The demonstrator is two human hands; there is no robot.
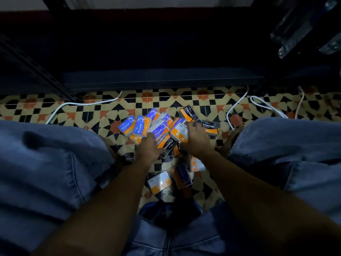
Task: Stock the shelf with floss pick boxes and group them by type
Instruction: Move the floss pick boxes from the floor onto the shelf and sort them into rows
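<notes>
A pile of floss pick boxes lies on the patterned tile floor between my legs. Blue "Round" boxes (127, 126) sit at the left, a "Smooth" box (160, 128) in the middle, and black "Charcoal" boxes (211, 126) at the right. My left hand (149, 149) grips a Charcoal box (168, 145) at the pile's near side, thumb along its lower edge. My right hand (196, 141) curls over a face-down box with a white back (178, 131). The dark low shelf (162, 78) stands just beyond the pile.
More boxes (160, 182) lie closer to me on the floor. White cables (234, 108) trail across the tiles at left and right. A black slotted shelf upright (36, 74) slants at the left. Clear bottles (299, 28) show at the upper right. My jeans-clad legs flank the pile.
</notes>
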